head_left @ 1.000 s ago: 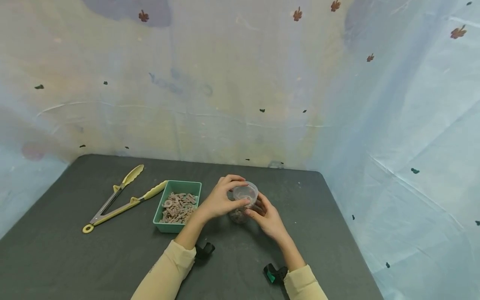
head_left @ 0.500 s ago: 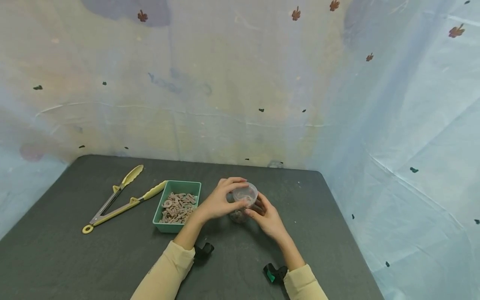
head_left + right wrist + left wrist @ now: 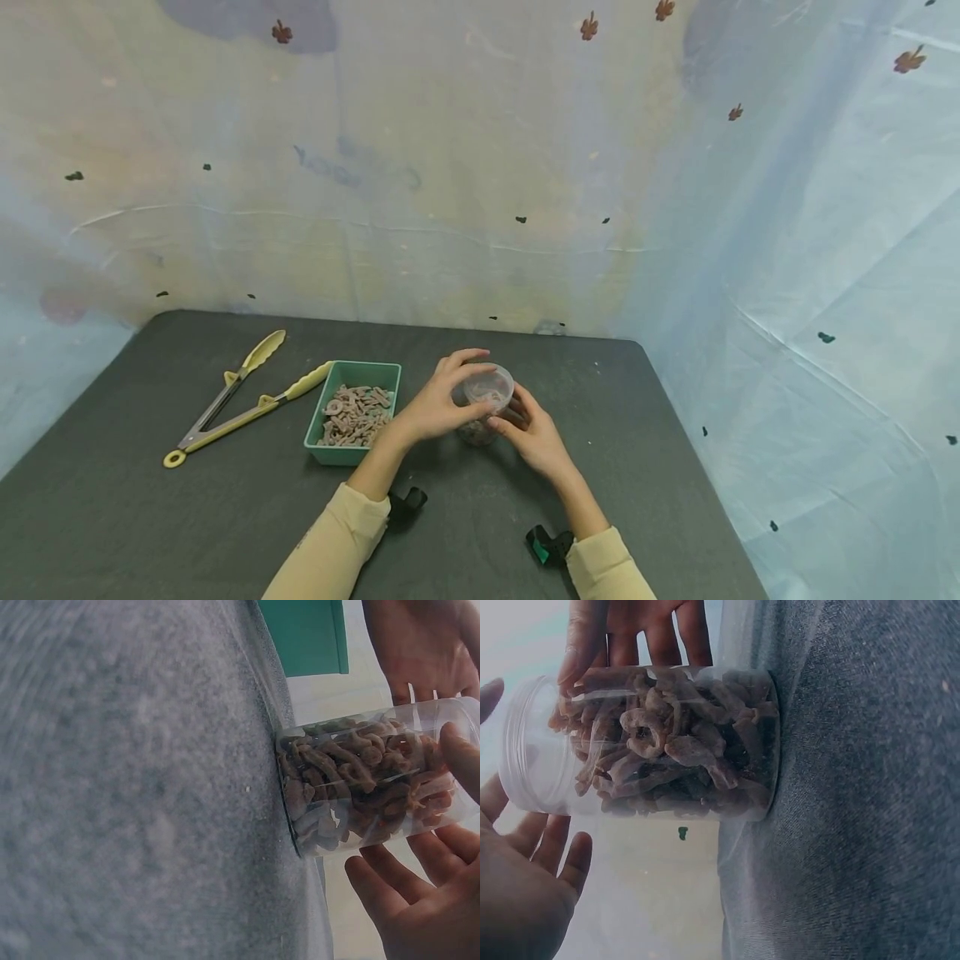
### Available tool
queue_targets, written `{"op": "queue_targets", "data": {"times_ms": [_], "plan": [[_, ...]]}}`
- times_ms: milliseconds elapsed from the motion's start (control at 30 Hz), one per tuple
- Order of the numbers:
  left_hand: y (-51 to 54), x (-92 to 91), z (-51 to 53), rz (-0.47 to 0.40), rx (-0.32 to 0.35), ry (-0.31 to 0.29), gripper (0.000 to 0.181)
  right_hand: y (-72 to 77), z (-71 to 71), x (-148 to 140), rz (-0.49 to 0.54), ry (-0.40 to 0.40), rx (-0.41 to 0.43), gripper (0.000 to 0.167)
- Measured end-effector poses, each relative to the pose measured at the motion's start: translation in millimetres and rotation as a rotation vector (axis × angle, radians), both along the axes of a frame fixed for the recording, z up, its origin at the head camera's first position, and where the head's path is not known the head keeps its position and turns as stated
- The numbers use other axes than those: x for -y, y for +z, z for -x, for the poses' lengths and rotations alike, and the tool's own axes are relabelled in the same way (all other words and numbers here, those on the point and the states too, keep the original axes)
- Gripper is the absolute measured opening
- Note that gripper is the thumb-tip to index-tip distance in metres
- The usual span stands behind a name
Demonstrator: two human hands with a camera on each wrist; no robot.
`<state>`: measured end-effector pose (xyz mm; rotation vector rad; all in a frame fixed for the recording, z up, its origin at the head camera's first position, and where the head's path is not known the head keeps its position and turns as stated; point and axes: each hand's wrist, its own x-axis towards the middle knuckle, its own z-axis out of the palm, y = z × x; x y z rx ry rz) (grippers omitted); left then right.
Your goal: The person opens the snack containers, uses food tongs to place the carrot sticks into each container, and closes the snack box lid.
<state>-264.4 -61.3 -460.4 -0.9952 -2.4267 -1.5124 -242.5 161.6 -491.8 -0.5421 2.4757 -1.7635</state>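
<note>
A clear plastic jar (image 3: 667, 742) of brownish, curled and stick-shaped pieces stands upright on the dark table; the wrist views turn it sideways. At its top is a clear, ribbed lid (image 3: 534, 754), seen from above as a round lid (image 3: 487, 383) in the head view. My left hand (image 3: 433, 407) holds this lid, thumb near its front edge and fingers bent over the far side, one finger raised off it. My right hand (image 3: 542, 442) grips the upper body of the jar from the right, with its thumb in front and fingers partly hidden behind.
Left of the jar sits a green tray (image 3: 397, 379) with more brownish pieces. Yellow-and-metal tongs (image 3: 225, 408) lie spread further left, one tip by the tray's rim. Behind the table (image 3: 630, 500) hangs a pale patterned sheet (image 3: 420, 183); another side of it closes the right.
The left hand's fingers have lifted and spread slightly at the lid. The jar and the right hand stay in place, while the head view has shifted a little.
</note>
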Motion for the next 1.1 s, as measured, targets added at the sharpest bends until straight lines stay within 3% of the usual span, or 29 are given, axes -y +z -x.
{"op": "queue_targets", "data": {"times_ms": [133,300,567,867,1000,1100], "plan": [[0.0,0.9,0.4,-0.008,0.03,0.062,0.059,0.1,0.8,0.4,-0.004,-0.002,0.005,0.075],[0.3,2.5,0.6,-0.019,0.043,0.076,0.058,-0.7,1.7,0.5,-0.004,0.002,-0.008,0.075],[0.5,6.3,1.8,-0.027,0.032,0.014,0.056,-0.2,0.2,0.8,0.01,-0.007,-0.009,0.073],[2.8,9.4,0.4,0.014,0.096,-0.092,0.052,0.1,-0.4,1.3,0.02,-0.014,-0.014,0.072],[3.3,9.3,-0.1,0.01,0.081,-0.102,0.051,0.1,-1.0,1.4,0.015,-0.015,-0.009,0.073],[3.6,9.6,-0.4,0.001,0.068,-0.068,0.051,0.2,-1.0,1.4,0.006,-0.013,-0.007,0.073]]}}
